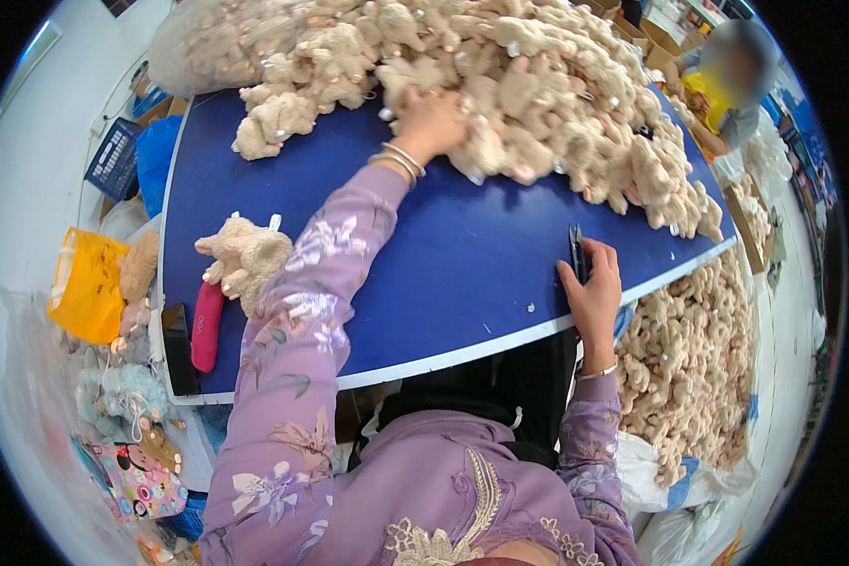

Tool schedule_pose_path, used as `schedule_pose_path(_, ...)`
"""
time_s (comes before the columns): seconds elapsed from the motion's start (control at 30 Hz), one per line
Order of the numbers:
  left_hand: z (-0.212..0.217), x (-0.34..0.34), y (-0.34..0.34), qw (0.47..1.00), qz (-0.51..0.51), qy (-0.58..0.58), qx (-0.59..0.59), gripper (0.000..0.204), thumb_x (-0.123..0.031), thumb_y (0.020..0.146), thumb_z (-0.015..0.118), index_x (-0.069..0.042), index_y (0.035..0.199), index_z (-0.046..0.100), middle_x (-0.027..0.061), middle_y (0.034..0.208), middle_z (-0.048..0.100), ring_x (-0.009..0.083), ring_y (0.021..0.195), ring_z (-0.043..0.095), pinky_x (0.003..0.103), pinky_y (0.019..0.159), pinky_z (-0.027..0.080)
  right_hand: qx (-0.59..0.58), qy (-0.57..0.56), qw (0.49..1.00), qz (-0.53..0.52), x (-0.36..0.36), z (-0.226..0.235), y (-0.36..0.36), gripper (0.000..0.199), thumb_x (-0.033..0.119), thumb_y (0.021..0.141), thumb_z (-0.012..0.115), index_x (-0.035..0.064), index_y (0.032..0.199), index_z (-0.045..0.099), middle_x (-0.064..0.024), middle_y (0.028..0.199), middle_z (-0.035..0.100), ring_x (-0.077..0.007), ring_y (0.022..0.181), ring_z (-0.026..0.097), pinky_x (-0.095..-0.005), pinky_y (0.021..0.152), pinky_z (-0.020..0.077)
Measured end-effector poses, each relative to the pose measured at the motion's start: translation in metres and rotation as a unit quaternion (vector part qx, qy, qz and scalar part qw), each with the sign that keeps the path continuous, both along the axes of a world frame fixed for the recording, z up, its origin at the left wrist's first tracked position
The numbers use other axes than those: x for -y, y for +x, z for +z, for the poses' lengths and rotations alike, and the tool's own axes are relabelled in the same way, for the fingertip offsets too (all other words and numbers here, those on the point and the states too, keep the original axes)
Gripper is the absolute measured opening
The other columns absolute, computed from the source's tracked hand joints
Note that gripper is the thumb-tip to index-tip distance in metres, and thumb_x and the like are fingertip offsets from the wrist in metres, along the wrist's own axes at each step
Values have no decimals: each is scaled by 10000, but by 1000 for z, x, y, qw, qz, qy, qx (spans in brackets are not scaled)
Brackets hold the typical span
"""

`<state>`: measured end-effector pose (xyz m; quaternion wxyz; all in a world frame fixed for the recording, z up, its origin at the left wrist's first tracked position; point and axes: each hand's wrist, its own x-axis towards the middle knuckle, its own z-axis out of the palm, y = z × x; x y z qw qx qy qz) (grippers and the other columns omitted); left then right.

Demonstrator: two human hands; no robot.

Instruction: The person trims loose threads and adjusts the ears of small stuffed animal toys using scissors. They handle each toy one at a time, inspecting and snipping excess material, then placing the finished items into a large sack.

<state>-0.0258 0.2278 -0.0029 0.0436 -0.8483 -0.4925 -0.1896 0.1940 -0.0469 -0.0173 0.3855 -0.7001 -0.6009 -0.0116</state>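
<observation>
A large heap of beige plush toys (547, 94) with small white tags covers the far part of the blue table (424, 255). My left hand (431, 123) reaches into the near edge of this heap, its fingers curled over the fleece of one plush toy; the fingertips are partly hidden. Near the table's right front edge, my right hand (596, 291) holds small black thread snips (576, 253), points directed away from me. Apart from the heap, another plush toy (245, 257) lies at the left, beside my left sleeve.
On the left edge lie a pink case (207, 325) and a black phone (178, 349). A yellow bag (89, 286) and blue crate (115, 158) stand beyond that edge. Below the right edge sits a big sack of plush toys (693, 363). A co-worker (717, 99) is at the far right.
</observation>
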Motion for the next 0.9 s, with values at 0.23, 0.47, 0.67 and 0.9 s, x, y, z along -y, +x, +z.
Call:
schedule_pose_path(0.23, 64, 55, -5, 949, -228, -219, 6, 512, -479, 809, 622, -37, 1063, 671, 181, 1015, 670, 301, 950, 630, 379, 855, 496, 22, -68, 987, 147, 13, 14, -23, 230, 84, 730, 669, 60, 957, 641, -82, 948, 591, -269, 918, 556, -364, 788, 383)
schedule_pose_path(0.47, 91, -105, -204, 965, 72, 40, 250, 484, -505, 844, 576, -44, 909, 709, 108, 774, 702, 218, 702, 673, 353, 650, 505, 24, -67, 984, 161, 12, 20, -25, 255, 128, 673, 731, 78, 910, 649, -60, 921, 590, -251, 883, 554, -355, 767, 369)
schedule_pose_path(0.67, -37, -129, -266, 961, 237, -113, 91, 859, -707, 797, 476, -80, 1384, 452, 207, 1464, 363, 382, 1362, 304, 446, 1120, 238, 18, -70, 985, 157, 12, 18, -23, 288, 186, 651, 774, 90, 895, 655, -51, 910, 587, -244, 868, 553, -356, 742, 361)
schedule_pose_path(0.9, -30, -80, -140, 967, 108, -96, 210, 804, -661, 769, 549, 2, 1224, 582, 262, 1184, 601, 386, 1113, 578, 421, 966, 442, 26, -61, 978, 197, 15, 20, -22, 287, 212, 671, 775, 101, 910, 662, -42, 914, 588, -244, 868, 546, -359, 729, 361)
